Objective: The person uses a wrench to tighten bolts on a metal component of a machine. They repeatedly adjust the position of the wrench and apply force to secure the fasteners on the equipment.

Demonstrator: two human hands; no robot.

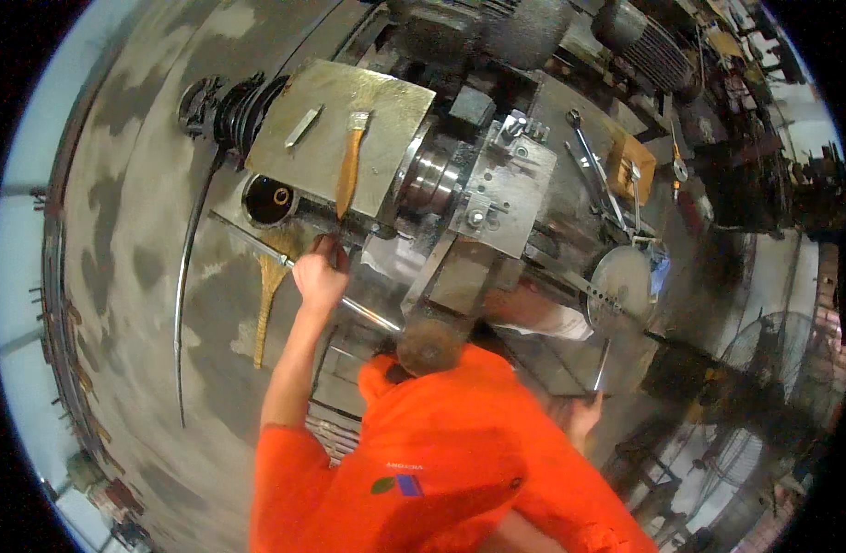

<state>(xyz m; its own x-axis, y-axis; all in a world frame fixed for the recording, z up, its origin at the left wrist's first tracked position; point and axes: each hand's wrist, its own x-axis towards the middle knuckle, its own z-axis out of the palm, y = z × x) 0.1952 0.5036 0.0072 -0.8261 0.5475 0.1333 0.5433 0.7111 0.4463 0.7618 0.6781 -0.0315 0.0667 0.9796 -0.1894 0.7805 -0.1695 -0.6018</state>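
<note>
My left hand (320,275) is closed at the front of a lathe's headstock, fingers curled near a dark part. What they grip is hidden. A shiny metal rod (372,314) runs beneath that hand and shows on both sides of it. Farther right and nearer me, my right hand (584,417) is closed around the lower end of a thin, shiny metal handle (603,365). Between my hands stand a bright round chuck (430,180) and a square tool post (506,189) on the carriage. A round handwheel (429,347) sits close against my orange shirt.
A wooden-handled brush (350,170) and a small metal bar (303,127) lie on the headstock cover (289,170). At left are a straw whisk broom (264,309) and a dark round container (268,200). Wrenches (584,143) and an open cardboard box (628,166) lie to the right.
</note>
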